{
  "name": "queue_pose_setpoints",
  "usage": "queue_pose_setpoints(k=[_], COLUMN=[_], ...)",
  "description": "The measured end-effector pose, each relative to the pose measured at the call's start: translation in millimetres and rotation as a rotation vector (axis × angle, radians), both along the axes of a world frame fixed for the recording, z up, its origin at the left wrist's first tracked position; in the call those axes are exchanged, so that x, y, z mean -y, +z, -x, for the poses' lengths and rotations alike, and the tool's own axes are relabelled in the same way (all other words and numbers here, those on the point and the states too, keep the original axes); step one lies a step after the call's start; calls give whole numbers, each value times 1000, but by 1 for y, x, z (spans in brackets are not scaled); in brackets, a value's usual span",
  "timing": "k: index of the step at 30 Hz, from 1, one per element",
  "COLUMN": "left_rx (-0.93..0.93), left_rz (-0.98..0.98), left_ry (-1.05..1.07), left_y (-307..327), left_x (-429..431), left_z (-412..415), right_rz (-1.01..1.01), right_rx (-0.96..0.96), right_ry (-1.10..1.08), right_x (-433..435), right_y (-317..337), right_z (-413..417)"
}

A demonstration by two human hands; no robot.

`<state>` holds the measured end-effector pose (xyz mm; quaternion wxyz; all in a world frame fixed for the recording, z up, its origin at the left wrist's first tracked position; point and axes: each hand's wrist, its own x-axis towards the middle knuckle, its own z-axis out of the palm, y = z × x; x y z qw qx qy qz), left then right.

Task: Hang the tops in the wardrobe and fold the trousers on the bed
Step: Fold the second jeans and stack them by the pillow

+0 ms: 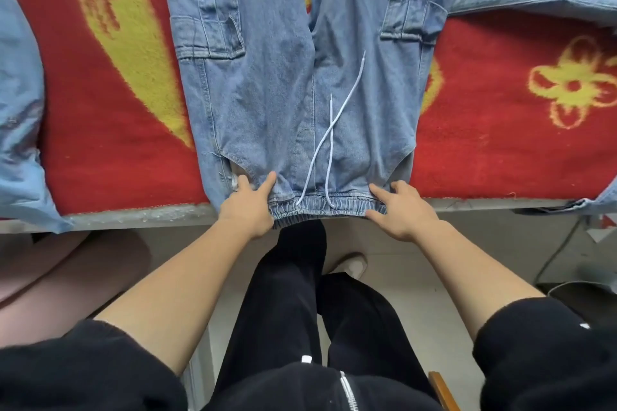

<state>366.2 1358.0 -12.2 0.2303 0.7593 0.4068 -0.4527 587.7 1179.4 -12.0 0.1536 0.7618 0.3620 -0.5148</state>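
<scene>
Currently in the fold step: left hand [247, 202] and right hand [402, 208] press straight-fingered on the waistband ends of the light-blue denim drawstring trousers [267, 93] at lower centre, so the next move likely needs one leg folded across the other.

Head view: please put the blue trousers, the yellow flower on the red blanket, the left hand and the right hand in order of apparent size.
1. blue trousers, by far the largest.
2. yellow flower, partly cut by the picture's edge.
3. left hand and right hand: they look alike, so not ranked.
</scene>
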Motion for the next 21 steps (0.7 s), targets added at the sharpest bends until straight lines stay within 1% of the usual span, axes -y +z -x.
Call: queue_pose_setpoints(k=[3,4,6,8,9,11,13,16,19,21], left_rx=[68,121,260,373,406,442,468,476,483,491], left_rz=[-27,-64,-198,-360,-431,-524,-560,-501,-274,-142], left_ry=[18,18,68,194,271,454,648,816,975,1058], left_y=[5,6,7,9,11,12,7,-5,-10,-9], left_x=[-15,-20,-31,-46,-56,-83,-119,-178,-223,-244], left_z=[-8,-10,-14,-19,-21,-25,-26,-24,-29,-34], right_rz=[92,124,135,50,-12,-128,-217,-306,-323,-309], right_rx=[-28,-17,69,181,202,157,46,-141,-293,-322], right_ry=[-2,17,65,43,2,-79,-135,-198,-209,-149], right_x=[-15,-21,-36,-58,-70,-97,-127,-169,-201,-215], right_y=[3,5,11,18,20,24,27,24,16,12], right_z=[-6,-8,-9,-7,-3,9,28,66,113,145])
